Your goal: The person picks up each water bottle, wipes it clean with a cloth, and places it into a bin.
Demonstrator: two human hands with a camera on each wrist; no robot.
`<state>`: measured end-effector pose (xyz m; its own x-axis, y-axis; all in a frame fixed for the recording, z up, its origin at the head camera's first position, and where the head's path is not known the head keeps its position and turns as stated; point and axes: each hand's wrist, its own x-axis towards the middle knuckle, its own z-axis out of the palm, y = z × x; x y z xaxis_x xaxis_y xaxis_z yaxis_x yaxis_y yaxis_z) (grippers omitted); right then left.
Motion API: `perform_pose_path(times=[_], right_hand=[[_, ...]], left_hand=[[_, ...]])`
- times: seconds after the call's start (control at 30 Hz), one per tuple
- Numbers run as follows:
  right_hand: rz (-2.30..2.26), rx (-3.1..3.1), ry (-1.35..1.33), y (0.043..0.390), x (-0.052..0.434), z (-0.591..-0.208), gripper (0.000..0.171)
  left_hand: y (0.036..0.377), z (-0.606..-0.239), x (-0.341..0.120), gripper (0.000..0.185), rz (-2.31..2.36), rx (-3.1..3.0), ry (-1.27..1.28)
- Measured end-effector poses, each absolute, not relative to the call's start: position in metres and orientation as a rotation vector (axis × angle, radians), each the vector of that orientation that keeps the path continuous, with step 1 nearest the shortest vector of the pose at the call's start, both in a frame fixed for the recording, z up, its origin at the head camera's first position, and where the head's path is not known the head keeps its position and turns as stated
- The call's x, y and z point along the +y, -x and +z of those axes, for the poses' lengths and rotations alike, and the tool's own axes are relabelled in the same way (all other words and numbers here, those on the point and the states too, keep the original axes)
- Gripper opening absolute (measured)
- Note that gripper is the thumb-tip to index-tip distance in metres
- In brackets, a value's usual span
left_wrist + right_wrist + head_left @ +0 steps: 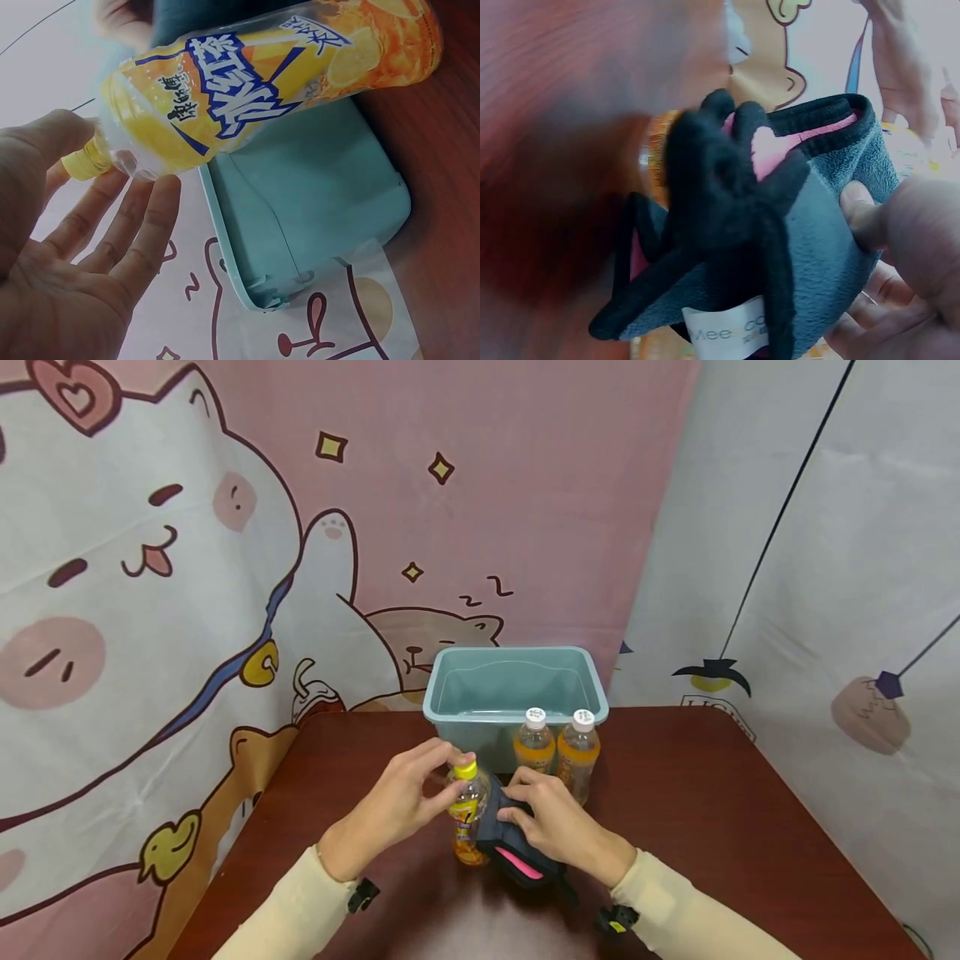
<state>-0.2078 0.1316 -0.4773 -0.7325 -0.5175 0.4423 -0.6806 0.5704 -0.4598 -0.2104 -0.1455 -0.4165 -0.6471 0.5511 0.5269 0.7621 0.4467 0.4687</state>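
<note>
The fingers of the left hand are pinched at the slippery, rigid bottle neck, while the soft fleece glove is gripped by the right hand.

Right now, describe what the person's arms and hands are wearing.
Both arms wear long cream sleeves ending at the wrist. A small black device sits at each cuff, the right one with a yellow spot. The left hand and right hand are bare, with no gloves or rings visible.

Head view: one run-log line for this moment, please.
left hand: holds yellow-capped bottle | right hand: grips grey fleece glove | bin: behind
</note>
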Motion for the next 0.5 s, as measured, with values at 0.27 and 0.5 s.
perform_pose_path(times=[0.27, 0.5], right_hand=[[0.866, -2.607, -1.056, 0.212, 0.131, -0.496, 0.01], [0.886, -2.683, -1.086, 0.214, 0.132, -0.508, 0.01]], left_hand=[[0.211, -0.414, -0.144, 0.036, -0.996, -2.416, 1.115], [0.211, -0.417, -0.144, 0.035, -0.999, -2.428, 1.105]])
